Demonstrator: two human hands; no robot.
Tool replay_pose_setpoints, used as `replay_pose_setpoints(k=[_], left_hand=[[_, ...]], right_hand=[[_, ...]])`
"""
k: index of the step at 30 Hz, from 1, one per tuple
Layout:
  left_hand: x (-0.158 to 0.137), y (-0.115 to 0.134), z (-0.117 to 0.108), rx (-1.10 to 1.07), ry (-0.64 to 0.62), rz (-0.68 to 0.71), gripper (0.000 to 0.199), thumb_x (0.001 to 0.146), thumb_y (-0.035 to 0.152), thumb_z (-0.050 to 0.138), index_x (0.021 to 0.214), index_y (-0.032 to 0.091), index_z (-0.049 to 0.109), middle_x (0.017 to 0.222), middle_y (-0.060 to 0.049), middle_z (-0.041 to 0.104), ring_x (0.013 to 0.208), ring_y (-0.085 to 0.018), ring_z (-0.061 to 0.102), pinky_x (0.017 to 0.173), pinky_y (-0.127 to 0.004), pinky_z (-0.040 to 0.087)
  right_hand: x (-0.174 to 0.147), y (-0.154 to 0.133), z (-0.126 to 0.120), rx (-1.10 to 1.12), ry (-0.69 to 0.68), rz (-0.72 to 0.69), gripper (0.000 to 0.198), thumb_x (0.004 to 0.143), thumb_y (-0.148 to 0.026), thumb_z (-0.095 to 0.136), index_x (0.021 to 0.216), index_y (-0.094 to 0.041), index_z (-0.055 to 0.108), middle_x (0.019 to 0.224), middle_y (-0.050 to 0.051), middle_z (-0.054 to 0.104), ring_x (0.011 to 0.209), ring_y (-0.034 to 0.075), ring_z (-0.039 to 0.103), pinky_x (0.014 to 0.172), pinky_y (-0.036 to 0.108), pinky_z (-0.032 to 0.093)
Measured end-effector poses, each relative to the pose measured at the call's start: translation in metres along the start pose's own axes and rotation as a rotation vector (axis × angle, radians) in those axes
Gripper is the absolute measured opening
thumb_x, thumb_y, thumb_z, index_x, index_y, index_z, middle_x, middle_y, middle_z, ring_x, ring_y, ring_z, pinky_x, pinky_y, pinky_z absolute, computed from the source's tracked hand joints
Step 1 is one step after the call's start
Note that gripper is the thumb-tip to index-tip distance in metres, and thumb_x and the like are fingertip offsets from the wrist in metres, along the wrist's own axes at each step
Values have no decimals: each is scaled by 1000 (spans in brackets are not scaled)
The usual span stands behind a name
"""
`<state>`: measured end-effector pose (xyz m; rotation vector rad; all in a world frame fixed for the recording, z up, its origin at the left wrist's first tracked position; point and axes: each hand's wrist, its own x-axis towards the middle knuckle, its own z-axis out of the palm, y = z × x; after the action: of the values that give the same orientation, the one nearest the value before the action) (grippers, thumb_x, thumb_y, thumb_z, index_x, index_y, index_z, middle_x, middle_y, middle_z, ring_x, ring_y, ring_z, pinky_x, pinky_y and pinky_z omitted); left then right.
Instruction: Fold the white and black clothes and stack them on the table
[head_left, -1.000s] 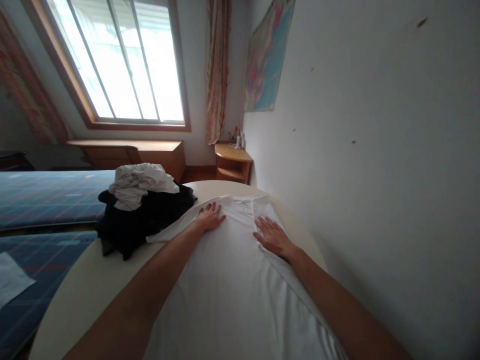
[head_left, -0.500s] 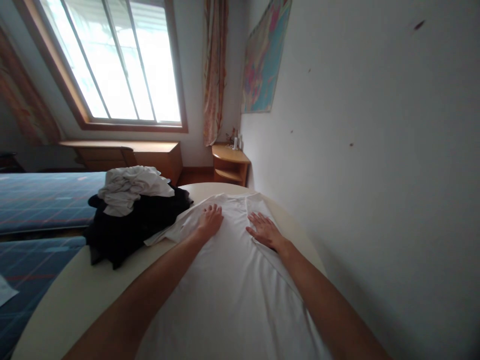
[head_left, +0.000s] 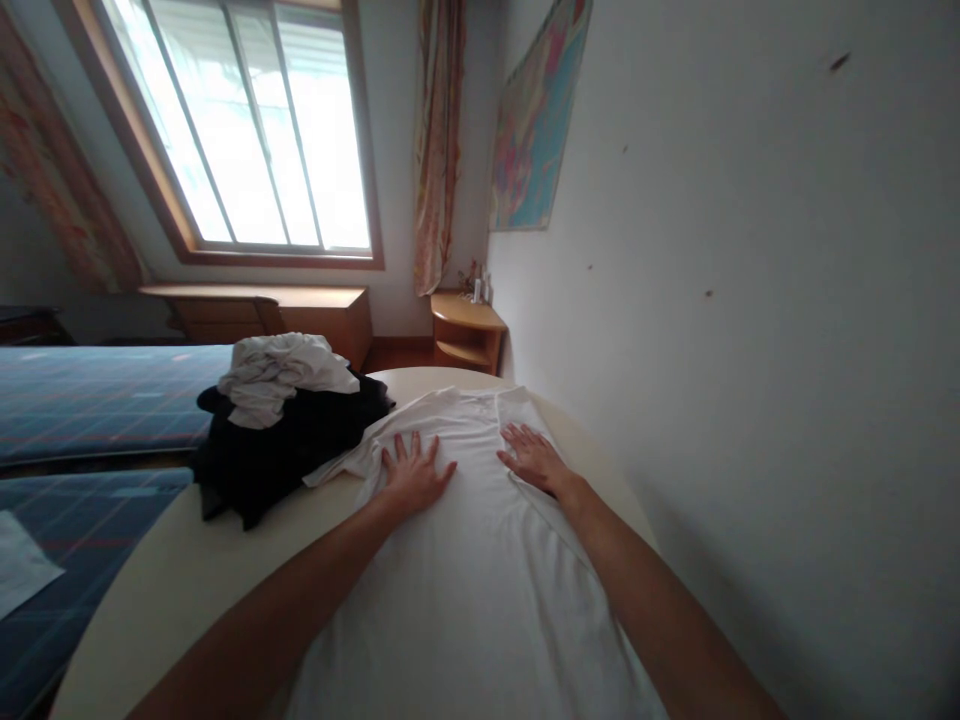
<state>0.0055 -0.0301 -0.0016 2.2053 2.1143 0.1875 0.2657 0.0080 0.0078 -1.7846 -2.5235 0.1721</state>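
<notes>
A white shirt [head_left: 465, 580] lies spread under the left hand [head_left: 415, 480] and the right hand [head_left: 534, 460], on a pale table [head_left: 165, 570] with a curved edge. Both hands rest palm down, gripping nothing: the left's fingers fan wide, the right's sit closer together. The cloth looks light, thin and soft, likely to crease if pushed; its edges beyond the hands seem good holds. Left of the hands, crumpled pale fabric [head_left: 281, 370] tops dark clothing [head_left: 292, 455].

A rounded cream bench [head_left: 165, 580] across the lower frame carries a spread white shirt [head_left: 465, 560] and, left of centre, bunched black clothing [head_left: 281, 460].
</notes>
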Motion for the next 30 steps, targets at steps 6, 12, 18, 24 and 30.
replay_pose_setpoints(k=[6, 12, 18, 24, 30], left_hand=[[26, -8, 4, -14, -4, 24, 80, 89, 74, 25, 155, 28, 24, 163, -15, 12, 145, -50, 2, 107, -73, 7], [57, -20, 4, -14, -16, 68, 79, 90, 73, 26, 155, 29, 23, 164, -13, 10, 146, -49, 2, 109, -70, 9], [62, -21, -1, 5, 19, 99, 74, 92, 68, 32, 154, 28, 27, 163, -13, 14, 146, -48, 8, 109, -67, 17], [39, -4, -17, 79, 121, 185, 54, 98, 48, 38, 143, 21, 46, 152, -16, 39, 138, -41, 33, 110, -61, 22], [-13, 37, -22, 38, 119, 324, 47, 99, 47, 35, 138, 24, 49, 139, -10, 54, 120, -28, 53, 98, -42, 43]], right_hand=[[15, 2, 0, -9, -6, 18, 73, 95, -64, 18, 155, -22, 24, 163, 2, 16, 150, 24, 11, 121, 43, 10], [32, -3, -3, 13, 5, 66, 72, 96, -61, 19, 155, -21, 24, 163, 3, 17, 150, 24, 11, 120, 41, 9], [32, -8, -5, 35, 48, 103, 66, 98, -58, 21, 154, -22, 28, 162, 4, 21, 149, 27, 14, 119, 48, 14], [-7, -3, -19, 79, 89, -6, 56, 101, -48, 20, 140, -21, 51, 147, 8, 49, 137, 24, 41, 113, 39, 28], [-64, 6, -36, 93, 73, -96, 45, 100, -43, 32, 107, -18, 68, 113, 11, 69, 107, 21, 62, 97, 30, 41]])
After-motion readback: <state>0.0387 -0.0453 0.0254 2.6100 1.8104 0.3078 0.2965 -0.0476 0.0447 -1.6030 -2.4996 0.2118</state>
